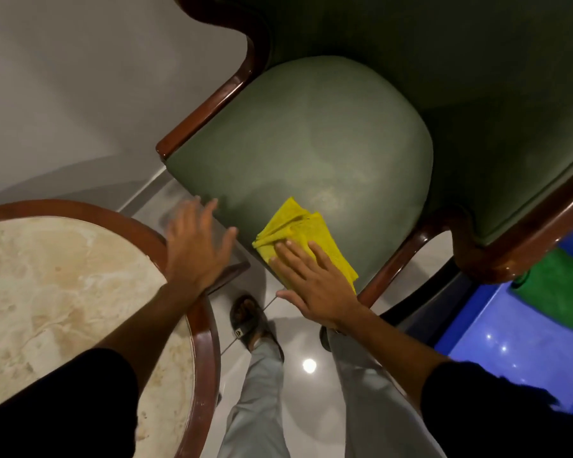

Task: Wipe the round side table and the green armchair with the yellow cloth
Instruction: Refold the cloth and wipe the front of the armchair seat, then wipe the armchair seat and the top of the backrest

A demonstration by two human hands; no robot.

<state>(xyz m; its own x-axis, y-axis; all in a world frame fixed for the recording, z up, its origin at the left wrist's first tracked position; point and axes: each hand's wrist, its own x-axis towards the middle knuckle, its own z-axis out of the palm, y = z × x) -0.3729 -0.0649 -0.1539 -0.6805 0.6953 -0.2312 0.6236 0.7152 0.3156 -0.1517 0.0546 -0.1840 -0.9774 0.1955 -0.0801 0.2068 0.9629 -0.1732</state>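
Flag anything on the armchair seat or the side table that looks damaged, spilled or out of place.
Nothing spilled or broken. The green armchair seat shows pale, dull patches near its middle and front, beyond the yellow cloth under the right hand. The round side table top is mottled, likely stone pattern.

Person seen from above. Both forearms are bare, with short black sleeves (477, 401) ending near the elbows. The left hand (196, 249) and right hand (315, 285) carry no rings, watch or gloves. The legs wear loose, light grey trousers (258, 401). The left foot is in a dark open-toed sandal (250, 320) bearing a small pale mark on its strap.
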